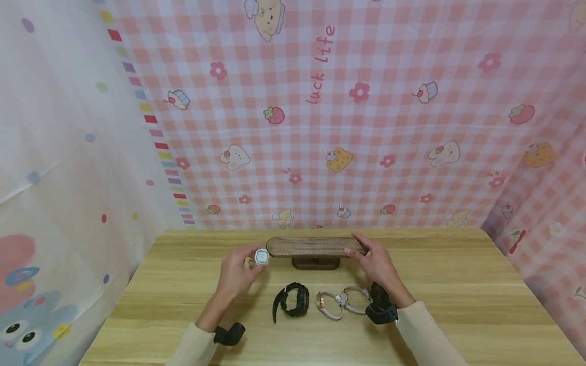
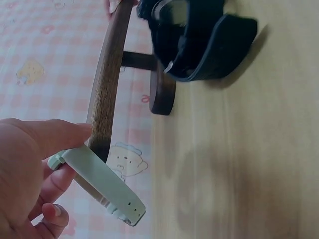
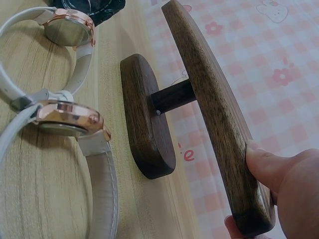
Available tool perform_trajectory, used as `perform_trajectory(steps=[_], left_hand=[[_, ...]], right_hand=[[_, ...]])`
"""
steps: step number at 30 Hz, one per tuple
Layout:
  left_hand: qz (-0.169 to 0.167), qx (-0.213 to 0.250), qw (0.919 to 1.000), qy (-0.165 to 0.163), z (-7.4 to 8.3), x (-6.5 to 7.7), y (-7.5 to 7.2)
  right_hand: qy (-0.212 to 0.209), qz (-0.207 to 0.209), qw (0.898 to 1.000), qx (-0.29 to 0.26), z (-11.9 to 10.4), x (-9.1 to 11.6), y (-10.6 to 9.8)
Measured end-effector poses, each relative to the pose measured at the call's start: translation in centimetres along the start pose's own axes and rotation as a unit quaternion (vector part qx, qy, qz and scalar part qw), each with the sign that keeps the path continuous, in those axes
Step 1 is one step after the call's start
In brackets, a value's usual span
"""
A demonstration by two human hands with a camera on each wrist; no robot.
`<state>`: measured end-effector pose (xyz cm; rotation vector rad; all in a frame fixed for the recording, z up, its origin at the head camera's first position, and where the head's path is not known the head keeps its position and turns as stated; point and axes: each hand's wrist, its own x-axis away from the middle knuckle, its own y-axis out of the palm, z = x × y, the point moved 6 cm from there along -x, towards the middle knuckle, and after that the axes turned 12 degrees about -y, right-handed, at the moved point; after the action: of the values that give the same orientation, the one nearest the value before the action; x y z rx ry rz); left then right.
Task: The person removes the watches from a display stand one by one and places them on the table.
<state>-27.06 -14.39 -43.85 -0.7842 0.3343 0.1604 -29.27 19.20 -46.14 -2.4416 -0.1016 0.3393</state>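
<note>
A dark wooden watch stand [image 1: 311,247] stands toward the table's far side, its long bar raised on a short post over a rounded base [image 3: 142,119]. Between thumb and fingers, my left hand [image 1: 234,269] pinches a pale green watch [image 2: 102,174] with a square face, right at the bar's left end. The watch's strap forms a loop in the left wrist view, and the bar's tip lies just behind it. My right hand [image 1: 377,262] grips the bar's right end, with the thumb [image 3: 264,159] on one side and fingertips showing past the other.
In front of the stand lies a black watch [image 1: 299,300] with its strap spread. To its right, two white-strapped watches with rose-gold cases [image 3: 70,119] sit on their sides, touching. Behind the wooden table [image 1: 183,295] hangs a pink checked cloth [image 1: 293,132].
</note>
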Motion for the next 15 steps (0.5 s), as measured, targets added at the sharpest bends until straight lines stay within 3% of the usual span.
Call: perform_trajectory(steps=[5, 15], left_hand=[[-0.001, -0.029, 0.9995, 0.011, 0.3, 1.6, 0.0], [-0.042, -0.073, 0.9961, -0.026, -0.2, 4.0, 0.9]], right_hand=[[-0.003, 0.0, 1.0, 0.003, -0.1, 0.1, 0.0], [0.002, -0.001, 1.0, -0.001, 0.0, 0.0, 0.0]])
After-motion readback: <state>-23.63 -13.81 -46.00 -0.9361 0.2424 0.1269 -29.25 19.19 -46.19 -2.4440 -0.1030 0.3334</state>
